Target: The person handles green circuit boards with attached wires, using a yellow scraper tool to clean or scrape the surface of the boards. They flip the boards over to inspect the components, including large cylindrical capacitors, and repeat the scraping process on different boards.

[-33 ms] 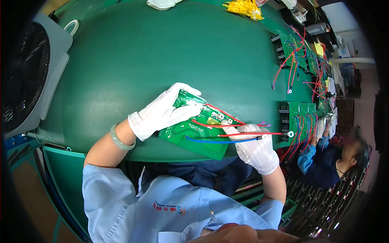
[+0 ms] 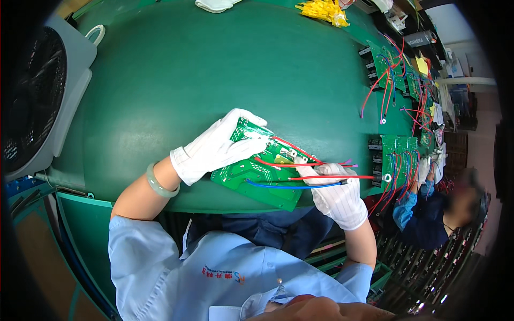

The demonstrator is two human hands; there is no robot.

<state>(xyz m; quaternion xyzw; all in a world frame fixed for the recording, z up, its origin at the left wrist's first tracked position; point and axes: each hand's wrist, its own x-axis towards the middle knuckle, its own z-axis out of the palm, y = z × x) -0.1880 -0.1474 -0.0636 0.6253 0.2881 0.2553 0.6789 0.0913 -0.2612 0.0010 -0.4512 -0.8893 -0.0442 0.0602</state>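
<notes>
A green circuit board [image 2: 257,188] is tilted at the table's near edge, between my hands. My white-gloved left hand [image 2: 222,147] grips its left side, with the thumb laid over the top face. At the right edge, my gloved right hand [image 2: 334,195] is closed on the board, its fingers partly hidden underneath. Red wires [image 2: 300,165] and a blue wire [image 2: 294,186] rise from the board and stretch right, across or beside my right hand. One red wire ends in a ring terminal [image 2: 387,177]; a black-sleeved end tips the blue one.
Wired circuit boards [image 2: 393,152] with black components stand along the right side. A co-worker's gloved hand [image 2: 424,168] is beside them. A grey fan [image 2: 75,96] stands at left. Yellow strips [image 2: 324,12] and a white cloth item [image 2: 215,5] lie at the far side of the green table [image 2: 214,59].
</notes>
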